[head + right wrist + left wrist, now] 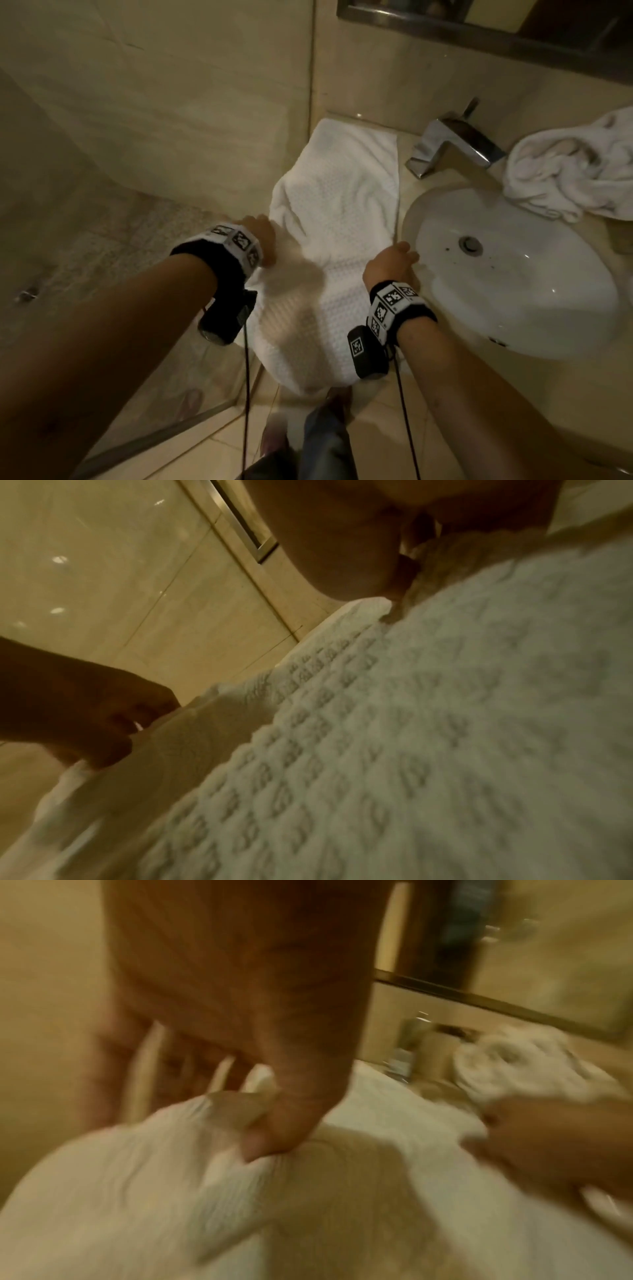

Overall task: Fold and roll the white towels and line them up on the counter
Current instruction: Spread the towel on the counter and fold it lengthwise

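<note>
A white waffle-weave towel [342,212] [342,1218] [411,723] lies lengthwise on the beige counter [406,192], left of the sink, with its near end hanging over the front edge. My left hand [265,240] [267,1123] pinches the towel's left edge between thumb and fingers and lifts it slightly. My right hand [399,258] [394,582] grips the right edge, beside the basin rim. In the right wrist view my left hand [113,723] shows curled on the far edge. A second white towel [568,171] [520,1064] lies crumpled at the back right.
A white oval sink basin [513,274] fills the counter to the right, with a chrome faucet [452,144] behind it. The wall and a dark mirror frame [479,31] stand close behind. A glass shower partition [154,428] runs along the left.
</note>
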{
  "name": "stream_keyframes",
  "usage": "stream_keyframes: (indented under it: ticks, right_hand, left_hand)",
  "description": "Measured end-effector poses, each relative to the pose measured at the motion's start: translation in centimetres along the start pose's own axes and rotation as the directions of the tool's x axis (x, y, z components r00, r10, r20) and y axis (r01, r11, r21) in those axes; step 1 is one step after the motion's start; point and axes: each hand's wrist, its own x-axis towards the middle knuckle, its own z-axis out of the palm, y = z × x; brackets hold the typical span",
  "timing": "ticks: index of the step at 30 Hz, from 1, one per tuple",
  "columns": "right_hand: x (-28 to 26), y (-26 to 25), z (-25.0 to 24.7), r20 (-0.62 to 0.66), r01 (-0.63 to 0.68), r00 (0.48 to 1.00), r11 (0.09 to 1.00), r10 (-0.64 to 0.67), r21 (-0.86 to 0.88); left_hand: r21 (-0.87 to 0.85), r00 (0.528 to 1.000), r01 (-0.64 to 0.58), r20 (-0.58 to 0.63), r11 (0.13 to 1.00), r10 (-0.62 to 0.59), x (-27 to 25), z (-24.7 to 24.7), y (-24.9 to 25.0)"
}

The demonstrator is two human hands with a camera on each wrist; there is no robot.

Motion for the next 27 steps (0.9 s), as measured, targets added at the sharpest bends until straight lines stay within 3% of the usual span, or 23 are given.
stream_keyframes:
  ticks: [2, 4, 12, 15, 17, 21, 25, 27]
  right_hand:
    - [0.0, 0.2, 0.2, -0.016, -0.003, 1.000, 1.000, 0.003, -0.011]
    - [0.1, 0.3, 0.3, -0.026, -0.018, 0.999, 1.000, 0.018, 0.003]
    - [1.2, 0.8, -0.5, -0.042, -0.008, 0.999, 0.998, 0.010, 0.062]
    - [0.6, 0.8, -0.7, -0.029, -0.023, 0.999, 0.995, 0.025, 0.093]
    - [0.0, 0.8, -0.7, 0.001, -0.025, 1.000, 0.993, 0.025, 0.115]
    - [-0.8, 1.2, -1.1, 0.076, -0.002, 0.997, 0.981, -0.013, 0.194]
    - [-0.8, 1.5, -1.5, 0.093, -0.008, 0.996, 0.982, -0.011, 0.191]
    - [-0.9, 1.4, -1.5, 0.070, 0.005, 0.997, 0.983, -0.019, 0.183]
  left_hand:
    - [-0.281, 0.995, 0.072, 0.088, 0.957, -0.049, 0.5, 0.0, 0.3]
    - [-0.463, 0.993, 0.113, 0.073, 0.879, -0.089, 1.1, -0.2, 0.8]
    - [-0.447, 0.977, 0.169, 0.192, 0.878, -0.090, 2.6, -0.4, 0.1]
    - [-0.527, 0.973, 0.223, 0.178, 0.820, -0.150, 2.4, -0.9, 0.1]
    - [-0.449, 0.982, 0.190, 0.086, 0.873, -0.169, 2.2, -1.6, 0.4]
    - [-0.172, 0.997, 0.059, -0.037, 0.983, -0.067, 1.8, -2.2, 1.5]
    - [0.109, 0.995, 0.062, -0.080, 0.992, -0.053, 0.2, -3.0, 1.4]
    - [0.175, 0.999, 0.030, -0.045, 0.984, -0.023, -0.9, -3.8, 1.1]
